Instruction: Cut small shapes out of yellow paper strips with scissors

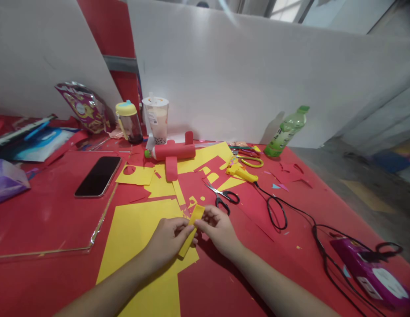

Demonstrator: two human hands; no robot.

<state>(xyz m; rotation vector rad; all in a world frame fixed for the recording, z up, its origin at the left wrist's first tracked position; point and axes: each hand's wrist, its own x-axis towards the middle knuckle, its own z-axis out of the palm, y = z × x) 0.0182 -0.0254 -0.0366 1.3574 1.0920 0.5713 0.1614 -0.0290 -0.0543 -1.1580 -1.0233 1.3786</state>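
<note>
A narrow yellow paper strip (pixel 192 223), folded along its length, is held slantwise above the table. My left hand (pixel 165 241) pinches its left side between thumb and fingers. On the other side my right hand (pixel 221 230) grips it near the upper end, thumb on its face. Beneath the hands lie a large yellow sheet (pixel 138 237) and a red sheet (pixel 208 288). Black-handled scissors (pixel 222 193) rest partly spread just beyond my right hand. Farther back lies a red paper-wrapped bottle shaped like an airplane (pixel 175 152), with red flaps and a green cap.
A yellow glue gun (pixel 241 171) trails a black cord to a purple power strip (pixel 370 268) at right. A green bottle (pixel 287 132), a bubble tea cup (pixel 156 121) and a yellow-lidded bottle (pixel 128 123) stand behind. A phone (pixel 98 176) lies left among paper scraps.
</note>
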